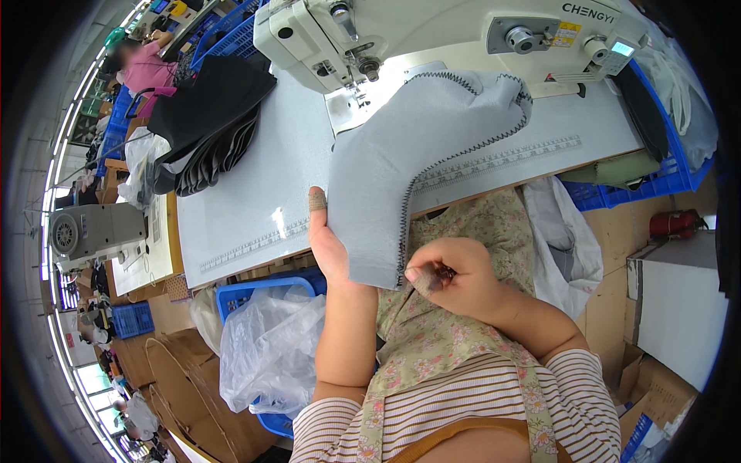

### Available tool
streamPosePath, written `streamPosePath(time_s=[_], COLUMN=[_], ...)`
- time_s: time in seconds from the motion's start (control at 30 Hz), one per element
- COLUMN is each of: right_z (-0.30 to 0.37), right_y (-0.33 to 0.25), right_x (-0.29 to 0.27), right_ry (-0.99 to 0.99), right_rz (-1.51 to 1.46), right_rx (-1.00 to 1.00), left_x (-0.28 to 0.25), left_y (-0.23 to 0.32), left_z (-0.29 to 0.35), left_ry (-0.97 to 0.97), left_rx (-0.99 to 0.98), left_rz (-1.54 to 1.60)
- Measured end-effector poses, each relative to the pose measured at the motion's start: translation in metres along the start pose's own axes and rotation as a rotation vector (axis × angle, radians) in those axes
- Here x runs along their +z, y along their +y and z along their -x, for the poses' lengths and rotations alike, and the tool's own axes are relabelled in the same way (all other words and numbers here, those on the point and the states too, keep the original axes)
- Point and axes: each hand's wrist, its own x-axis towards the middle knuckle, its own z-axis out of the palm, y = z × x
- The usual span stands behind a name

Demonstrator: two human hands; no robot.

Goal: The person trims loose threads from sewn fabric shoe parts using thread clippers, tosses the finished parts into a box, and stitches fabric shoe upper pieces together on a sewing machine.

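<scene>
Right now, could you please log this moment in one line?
left hand: partly under grey fabric; right hand: fingers curled beside its stitched edge; sewing machine: beyond

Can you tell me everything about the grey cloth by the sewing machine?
The grey cloth looks felt-like and bends like a boot. Dark zigzag stitching runs along its inner curve and ruffled far end. It extends over the pale table before the sewing machine, its near end past the edge. The left hand is partly underneath; the right hand is by the stitched corner, maybe touching.
</scene>
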Motion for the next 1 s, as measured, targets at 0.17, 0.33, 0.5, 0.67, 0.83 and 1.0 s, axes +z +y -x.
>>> streamPosePath(time_s=[0.17,0.33,0.5,0.67,0.83,1.0], right_z=[-0.003,-0.003,0.004,-0.002,0.0,0.001], right_y=[0.004,0.007,-0.002,-0.003,-0.002,0.002], right_x=[0.0,-0.002,-0.001,0.003,0.0,-0.007], right_ry=[0.022,-0.018,-0.074,-0.068,-0.07,-0.113], right_rz=[0.152,0.181,-0.105,-0.07,-0.061,0.012], right_rx=[-0.436,-0.45,0.099,0.193,0.128,-0.184], left_x=[-0.011,0.003,-0.002,-0.004,-0.004,0.0], left_y=[0.002,-0.004,-0.002,-0.003,-0.001,-0.003], left_z=[-0.002,0.0,0.0,-0.003,-0.001,0.0], left_ry=[-0.02,0.102,0.086,0.008,-0.002,0.07], left_rx=[-0.041,0.03,0.045,-0.006,0.004,0.012], left_rz=[-0.041,-0.091,-0.124,0.018,-0.007,-0.024])
